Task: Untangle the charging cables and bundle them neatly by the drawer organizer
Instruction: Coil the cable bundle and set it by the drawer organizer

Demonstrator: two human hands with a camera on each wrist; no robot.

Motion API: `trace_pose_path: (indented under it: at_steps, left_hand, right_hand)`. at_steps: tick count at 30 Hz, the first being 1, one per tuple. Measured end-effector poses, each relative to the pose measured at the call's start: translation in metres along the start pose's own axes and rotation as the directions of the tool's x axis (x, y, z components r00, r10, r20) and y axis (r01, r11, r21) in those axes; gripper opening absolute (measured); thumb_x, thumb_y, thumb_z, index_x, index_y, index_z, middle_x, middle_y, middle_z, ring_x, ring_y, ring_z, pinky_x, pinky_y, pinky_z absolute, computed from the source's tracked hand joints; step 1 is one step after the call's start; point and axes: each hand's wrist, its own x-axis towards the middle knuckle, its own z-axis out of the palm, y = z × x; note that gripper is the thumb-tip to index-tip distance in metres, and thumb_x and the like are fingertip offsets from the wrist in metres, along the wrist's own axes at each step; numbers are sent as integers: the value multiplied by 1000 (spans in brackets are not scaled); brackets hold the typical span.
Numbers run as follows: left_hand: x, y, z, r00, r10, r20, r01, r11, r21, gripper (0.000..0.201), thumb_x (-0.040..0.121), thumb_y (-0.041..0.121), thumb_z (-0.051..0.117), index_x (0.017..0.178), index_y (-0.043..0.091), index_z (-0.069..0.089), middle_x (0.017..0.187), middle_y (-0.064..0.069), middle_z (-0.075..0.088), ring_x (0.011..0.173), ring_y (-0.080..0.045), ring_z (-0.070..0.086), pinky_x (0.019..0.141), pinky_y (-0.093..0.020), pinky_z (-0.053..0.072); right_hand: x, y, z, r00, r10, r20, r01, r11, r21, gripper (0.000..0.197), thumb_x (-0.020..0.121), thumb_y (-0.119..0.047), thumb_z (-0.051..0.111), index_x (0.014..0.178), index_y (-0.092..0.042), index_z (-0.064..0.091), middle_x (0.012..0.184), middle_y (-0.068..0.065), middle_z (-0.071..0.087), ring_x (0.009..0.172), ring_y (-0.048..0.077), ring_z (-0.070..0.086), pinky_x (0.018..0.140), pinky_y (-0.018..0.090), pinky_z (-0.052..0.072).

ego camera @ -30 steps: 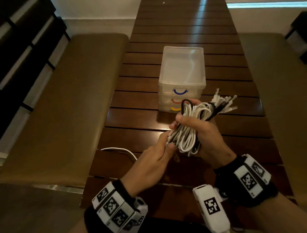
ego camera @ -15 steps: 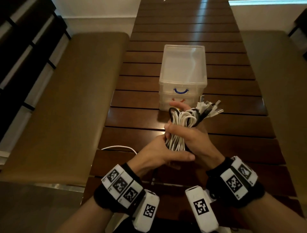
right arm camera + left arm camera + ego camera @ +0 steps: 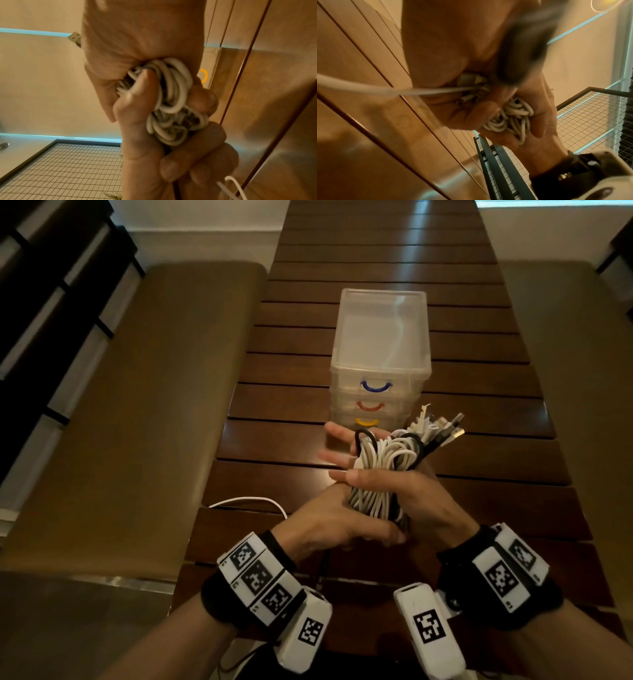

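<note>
A bundle of white and black charging cables [image 3: 383, 470] is held above the table in front of the clear three-drawer organizer [image 3: 380, 337]. My right hand [image 3: 411, 494] grips the bundle's middle, thumb across the top and fingertips sticking out past it to the left. My left hand [image 3: 342, 525] wraps the lower end of the loops. The plugs [image 3: 438, 429] fan out at the upper right. In the left wrist view the loops [image 3: 510, 117] sit in the right hand [image 3: 534, 121]. In the right wrist view the left hand's fingers [image 3: 171, 155] curl round the coils [image 3: 171, 94].
One white cable [image 3: 246, 501] trails from the hands across the dark slatted table [image 3: 479, 474] to the left. Padded benches [image 3: 137, 405] run along both sides of the table. The organizer's yellow handle [image 3: 205, 75] lies just beyond the bundle.
The left hand went from pinching the loops' side to wrapping their lower end. The bundle came a little nearer to me, and the right hand's fingers spread out beyond it.
</note>
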Motion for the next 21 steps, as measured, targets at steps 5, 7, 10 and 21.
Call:
trace_pose_path:
  at_steps: [5,7,10,21]
  left_hand:
    - [-4,-12,7,998,68,-15,-69,981,-181,11,73,6,76,81,11,72,71,-6,65,60,-15,56,52,-27,41]
    - [-2,-19,9,983,174,-55,-182,940,-290,29,71,-5,73,81,23,72,73,-8,66,66,-19,62,58,-27,51]
    - [5,-26,13,958,237,-162,-277,914,-296,24,65,0,76,80,18,70,68,-8,65,61,-20,63,58,-27,52]
    - [12,-27,-14,996,84,8,-84,996,-44,28,63,36,80,88,27,69,81,0,72,75,-17,68,62,-29,51]
  right_hand:
    - [-4,-1,6,997,-65,-38,66,998,19,35,74,-4,75,106,-15,66,84,6,70,73,24,68,67,34,56]
    - [-4,-2,11,992,-114,-59,114,993,-14,38,72,-4,74,107,-17,66,77,6,64,69,22,64,67,35,54]
    - [1,-2,15,990,-104,-99,107,994,17,40,72,0,75,109,-11,64,74,6,63,64,22,61,62,35,53]
    - [12,-4,14,984,-69,-163,72,997,11,32,67,7,68,95,-9,64,73,5,62,62,15,61,56,29,52]
